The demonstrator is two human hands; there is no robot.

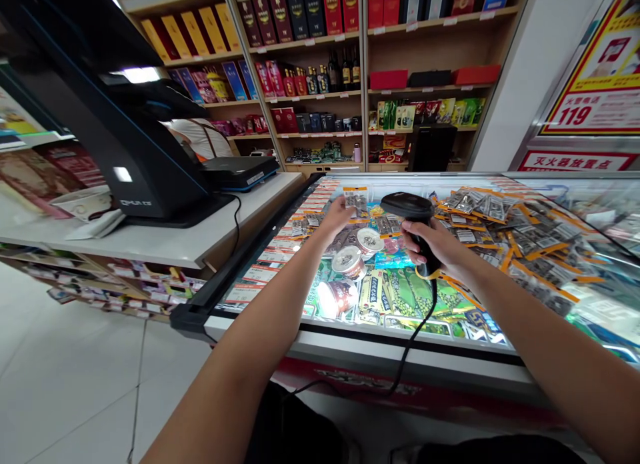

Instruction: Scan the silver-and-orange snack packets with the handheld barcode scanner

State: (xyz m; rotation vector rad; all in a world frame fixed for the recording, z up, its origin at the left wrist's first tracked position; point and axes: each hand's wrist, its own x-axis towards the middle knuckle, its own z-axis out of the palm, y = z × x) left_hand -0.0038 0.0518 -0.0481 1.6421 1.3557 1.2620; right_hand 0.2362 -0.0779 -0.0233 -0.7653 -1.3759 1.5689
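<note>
My right hand [435, 244] is wrapped round the handle of a black barcode scanner [407, 204], its head pointing left over the glass freezer lid. The scanner's cable hangs down over the freezer's front edge. My left hand [338, 217] pinches a small snack packet [356, 203] with orange edges, held up left of the scanner and apart from it. To the right of the scanner lies a heap of similar packets [530, 231] on the glass. A few more packets [306, 224] lie to the left of my left hand.
Under the glass of the chest freezer [400, 349] show ice cream tubs [349, 263] and green wrapped ices. On the left, a white counter [175, 241] bears a black checkout terminal [135, 157]. Shelves [320, 97] of boxes and bottles stand behind. A person [200, 137] is partly hidden behind the terminal.
</note>
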